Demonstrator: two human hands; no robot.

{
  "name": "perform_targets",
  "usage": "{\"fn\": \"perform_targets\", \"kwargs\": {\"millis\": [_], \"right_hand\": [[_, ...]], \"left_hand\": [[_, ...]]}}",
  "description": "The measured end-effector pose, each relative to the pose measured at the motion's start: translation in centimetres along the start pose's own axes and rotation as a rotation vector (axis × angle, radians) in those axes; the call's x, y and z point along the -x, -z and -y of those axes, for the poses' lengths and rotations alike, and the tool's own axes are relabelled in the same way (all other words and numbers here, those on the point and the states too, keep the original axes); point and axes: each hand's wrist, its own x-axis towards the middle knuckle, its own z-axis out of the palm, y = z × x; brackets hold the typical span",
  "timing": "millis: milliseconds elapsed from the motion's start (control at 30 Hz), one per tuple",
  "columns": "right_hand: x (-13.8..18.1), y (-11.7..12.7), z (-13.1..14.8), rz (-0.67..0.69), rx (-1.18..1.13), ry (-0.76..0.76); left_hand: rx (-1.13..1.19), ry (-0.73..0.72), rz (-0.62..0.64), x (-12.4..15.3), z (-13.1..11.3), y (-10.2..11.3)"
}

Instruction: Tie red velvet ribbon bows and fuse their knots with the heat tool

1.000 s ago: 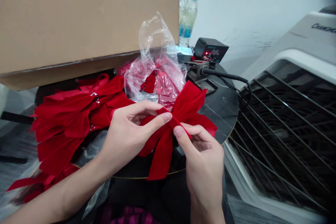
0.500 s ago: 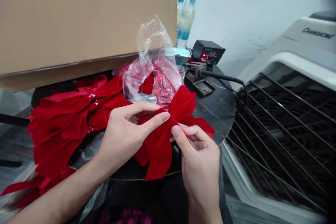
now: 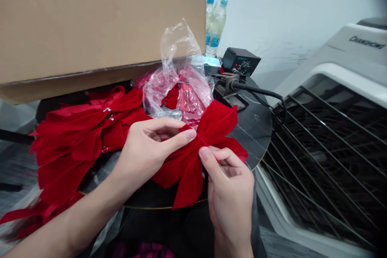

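Red velvet forms the bow (image 3: 211,129) held between your 2 hands, over the near edge of a round dark surface (image 3: 256,125). Your left hand (image 3: 148,153) pinches its centre between thumb and forefinger. Your right hand (image 3: 229,185) grips the same centre from the right, fingers curled. A pile of red bows (image 3: 81,133) lies left, with a crumpled clear plastic bag (image 3: 181,84) just behind, below a cardboard box (image 3: 90,24).

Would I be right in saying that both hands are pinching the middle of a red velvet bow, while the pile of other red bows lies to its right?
Not quite. In the head view the pile of red bows lies to the left of the red velvet bow, not its right. The left hand and right hand do pinch its middle.
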Motion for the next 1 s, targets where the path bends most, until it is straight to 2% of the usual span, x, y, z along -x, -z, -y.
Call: {"fn": "perform_targets", "kwargs": {"millis": [133,300,567,667,800,933,1000], "right_hand": [[-0.6,0.7,0.5,0.027,0.039,-0.02],[-1.0,1.0,0.7,0.043,0.034,-0.024],[-1.2,1.4,0.5,0.115,0.033,0.047],[-1.7,1.8,1.0,0.187,0.042,0.076],[-2.3,2.4,1.5,0.287,0.065,0.087],[-2.7,2.8,2.0,0.334,0.118,0.119],[-2.8,2.8,2.4,0.335,0.152,0.135]], "left_hand": [[0.081,0.062,0.061,0.1,0.1,0.1],[0.116,0.096,0.067,0.0,0.2,-0.1],[0.455,0.413,0.254,-0.9,0.1,0.5],[0.517,0.47,0.345,-1.1,-0.1,0.9],[0.524,0.496,0.479,-1.1,0.0,1.3],[0.44,0.527,0.481,-1.0,0.2,1.3],[0.399,0.496,0.472,-1.0,0.3,1.2]]}}
